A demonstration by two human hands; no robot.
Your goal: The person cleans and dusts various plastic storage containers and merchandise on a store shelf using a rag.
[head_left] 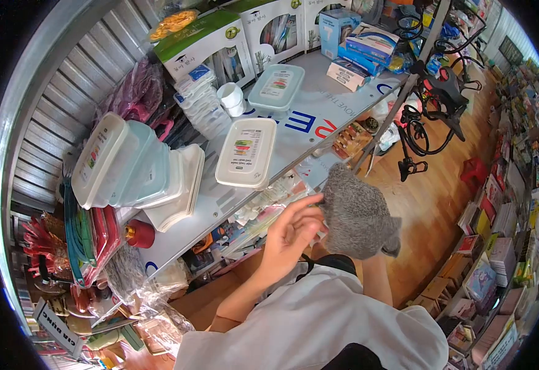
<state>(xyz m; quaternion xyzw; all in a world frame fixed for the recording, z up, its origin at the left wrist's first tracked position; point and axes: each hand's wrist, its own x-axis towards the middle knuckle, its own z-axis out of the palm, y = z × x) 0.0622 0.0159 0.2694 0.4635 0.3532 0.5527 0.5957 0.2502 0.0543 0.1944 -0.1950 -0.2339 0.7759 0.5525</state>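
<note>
My left hand point(293, 236) is beside the left edge of a fuzzy grey cloth point(355, 213), its fingers curled and partly apart; whether they grip the cloth is hard to make out. The cloth covers my right hand, and only the forearm below shows. On the shelf to the left lies a white lidded container point(246, 152). Behind it is a pale blue lidded container point(277, 87). More containers and lids point(143, 163) lean in a stack further left.
Boxes point(204, 49) line the shelf's back beside white cups point(230, 97). A metal pole point(399, 95) and black bicycle parts point(436, 102) stand right of the shelf point(322, 74). Packed goods point(497, 259) fill the far right. A red jar point(140, 234) sits at the shelf's left end.
</note>
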